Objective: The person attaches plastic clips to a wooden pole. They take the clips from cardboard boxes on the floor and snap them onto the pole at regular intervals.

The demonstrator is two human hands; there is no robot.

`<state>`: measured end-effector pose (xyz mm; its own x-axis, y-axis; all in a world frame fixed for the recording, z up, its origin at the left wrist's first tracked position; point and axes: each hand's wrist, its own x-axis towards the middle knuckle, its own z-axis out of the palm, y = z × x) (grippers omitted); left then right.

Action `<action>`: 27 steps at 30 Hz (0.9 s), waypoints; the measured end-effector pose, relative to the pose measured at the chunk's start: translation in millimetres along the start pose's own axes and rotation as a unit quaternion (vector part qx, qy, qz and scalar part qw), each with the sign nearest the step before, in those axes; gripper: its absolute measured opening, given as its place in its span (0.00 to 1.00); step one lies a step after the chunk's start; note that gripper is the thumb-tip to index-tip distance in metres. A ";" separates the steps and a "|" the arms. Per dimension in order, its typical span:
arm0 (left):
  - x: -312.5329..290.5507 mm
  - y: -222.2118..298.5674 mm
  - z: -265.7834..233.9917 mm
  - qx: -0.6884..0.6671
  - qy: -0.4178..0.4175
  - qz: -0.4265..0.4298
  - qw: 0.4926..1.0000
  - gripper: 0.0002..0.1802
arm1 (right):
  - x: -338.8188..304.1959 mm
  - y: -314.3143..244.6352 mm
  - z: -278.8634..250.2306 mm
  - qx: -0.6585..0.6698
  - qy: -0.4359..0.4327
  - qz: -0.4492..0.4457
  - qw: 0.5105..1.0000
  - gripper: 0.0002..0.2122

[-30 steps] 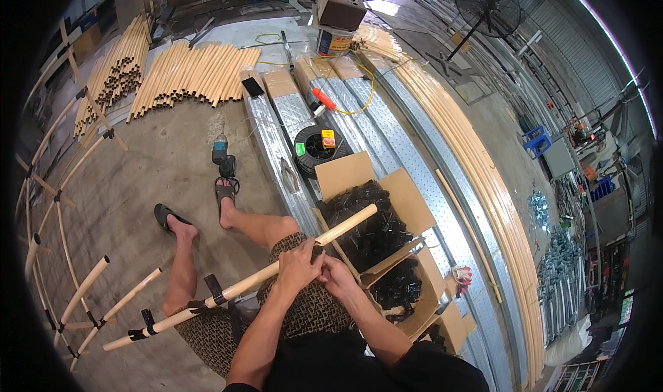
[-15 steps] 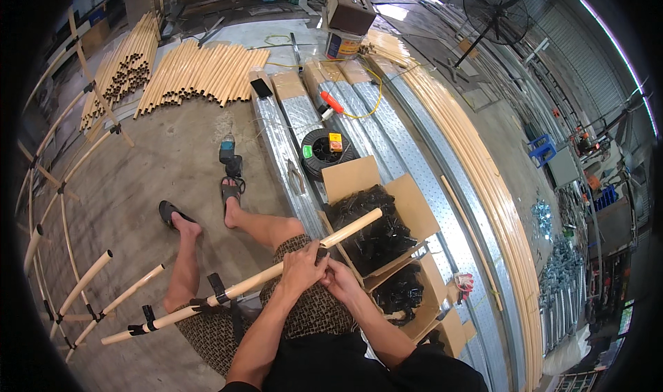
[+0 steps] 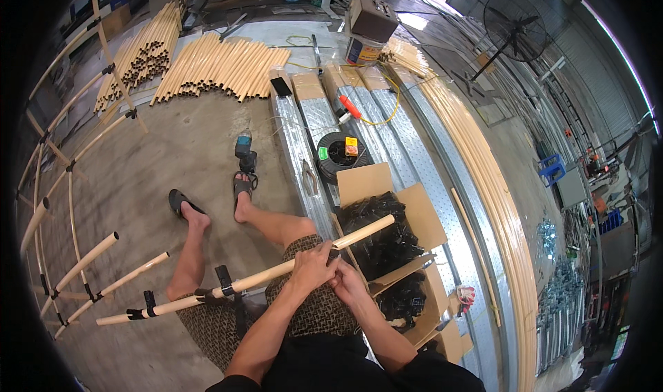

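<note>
1. A pale yellow tube [image 3: 262, 277] is laid slantwise over the seated person's lap, its upper end pointed right and raised over an open carton [image 3: 365, 184].
2. The tube is gripped from above near that end by the left hand [image 3: 312, 266], its fingers curled around it.
3. A small dark piece [image 3: 333, 254] is seen on the tube beside the left fingers.
4. The right hand [image 3: 347, 281] is held just below the tube, close against the left, with its fingers bent; whether anything is pinched in them cannot be told.
5. Further down the tube, black connectors are fitted, two of them with upright stubs: one near the thigh [image 3: 222, 276] and one near the lower end [image 3: 150, 302].
6. The carton is filled with black parts [image 3: 380, 230]; more are held in a second carton [image 3: 434, 302] just beside it.
7. Beyond the cartons, a black spool [image 3: 331, 170] topped by a small yellow box [image 3: 351, 146], and pliers [image 3: 310, 178], are laid on long wrapped metal profiles [image 3: 288, 119].
8. A drill [image 3: 244, 143] is stood on the floor [image 3: 214, 126] near one foot.
9. At far left, a frame of joined tubes [image 3: 71, 212] is seen.
</note>
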<state>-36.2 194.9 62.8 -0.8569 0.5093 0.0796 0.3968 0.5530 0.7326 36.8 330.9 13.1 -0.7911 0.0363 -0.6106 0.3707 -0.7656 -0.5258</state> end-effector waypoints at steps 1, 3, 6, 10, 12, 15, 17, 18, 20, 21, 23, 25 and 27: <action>-0.5 -1.3 0.7 -0.002 0.005 0.001 1.000 0.23 | 0.5 1.4 1.8 0.001 0.002 -0.007 1.000 0.08; 0.1 -2.1 0.5 -0.008 0.015 0.007 1.000 0.23 | 2.1 0.9 1.6 -0.001 -0.003 -0.009 1.000 0.08; 0.3 -1.1 -1.6 -0.007 0.001 -0.007 1.000 0.23 | 6.0 -0.8 0.4 -0.012 -0.015 0.005 1.000 0.07; -2.1 -7.7 3.4 0.009 0.049 0.026 0.998 0.24 | -3.8 1.6 13.6 -0.061 0.016 -0.028 0.998 0.06; -0.3 -5.0 5.0 0.008 0.048 0.030 0.998 0.24 | -10.0 1.1 17.5 -0.077 0.031 -0.064 0.995 0.06; -0.1 -3.0 4.0 0.009 0.028 0.022 0.999 0.24 | -10.2 5.6 18.1 -0.071 0.035 -0.089 0.993 0.06; -0.3 -4.6 5.4 0.002 0.036 0.024 0.999 0.25 | -5.3 7.8 15.8 -0.073 0.027 -0.095 0.992 0.05; -0.3 -5.6 5.6 -0.001 0.041 0.026 0.999 0.25 | -3.4 7.7 14.6 -0.057 0.026 -0.081 0.995 0.05; -1.5 -7.5 6.3 0.005 0.040 0.022 0.999 0.25 | 0.7 5.6 10.5 -0.025 0.024 -0.054 0.998 0.05; -1.8 -8.1 6.6 0.008 0.040 0.020 0.999 0.26 | 3.4 3.4 7.1 -0.012 0.012 -0.036 0.999 0.05; -1.6 -8.4 7.1 0.004 0.045 0.019 0.999 0.26 | 6.0 -2.6 5.5 0.015 -0.011 0.001 1.000 0.05; -0.7 -9.1 5.9 0.005 0.047 0.017 0.999 0.26 | 5.4 -3.8 10.5 0.010 -0.001 0.011 1.000 0.07; 1.1 -6.0 2.2 0.006 0.047 0.017 0.999 0.26 | 4.3 -4.5 12.7 -0.014 0.001 -0.006 1.000 0.09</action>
<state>-38.9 193.6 57.0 -0.8698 0.4637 0.1688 0.4298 0.5438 0.7208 25.6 326.4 20.4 -0.7947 0.0471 -0.6052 0.3740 -0.7473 -0.5493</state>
